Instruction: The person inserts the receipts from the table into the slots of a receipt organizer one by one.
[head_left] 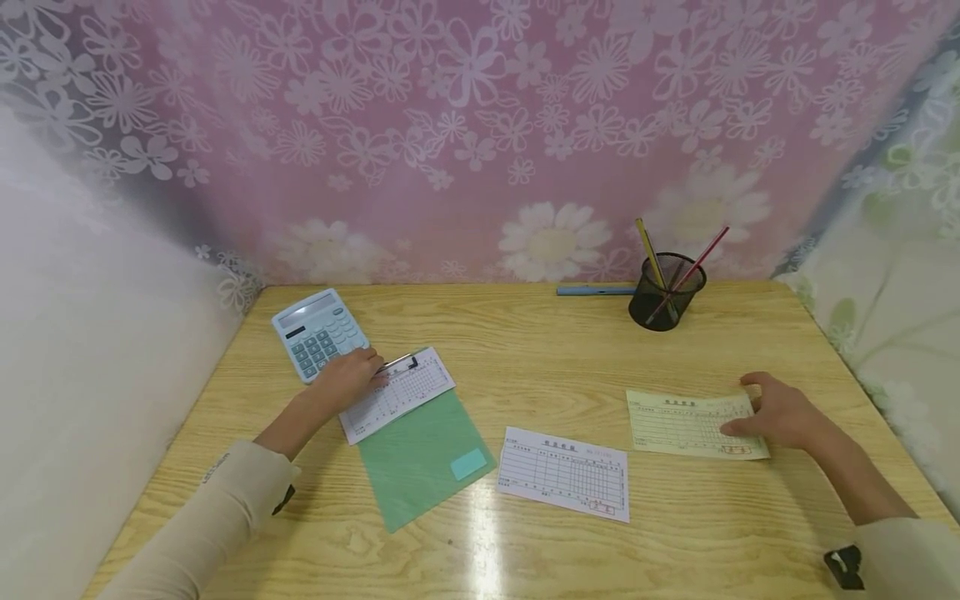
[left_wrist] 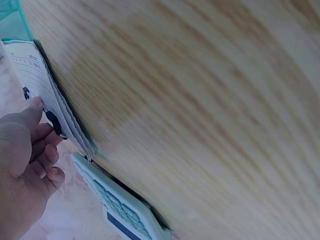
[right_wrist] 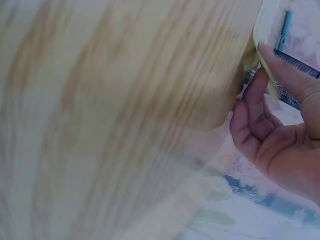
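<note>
Toward the right of the frame, your right hand [head_left: 780, 412] is pinching the right end of the yellow slip [head_left: 675, 425]; the right wrist view is showing a narrow grip, with the paper's edge between thumb and finger. Left of centre, your left hand [head_left: 348, 382] is gripping the clip [head_left: 397, 363] at the top of the green clipboard [head_left: 420, 492], though you cannot tell from here whether the clip is being squeezed apart.

From here, the thin yellow slip could be creasing or tearing if you are lifting it sharply by that one end. The white forms [head_left: 375, 421] could be sliding askew if the clip is loosening while the board is tilting. A careless leftward sweep could also be nudging the calculator [head_left: 318, 321], which is lying close beside your left hand, or dragging the loose white slip [head_left: 562, 475] at lower centre.

The yellow slip is lying nearly flat on the tabletop [head_left: 712, 542], printed with a ruled grid and bearing a red boxed mark near its lower right corner. The white forms are carrying a similar grid, covering the clipboard's upper part, and their edges are fanning apart in the left wrist view.
</note>
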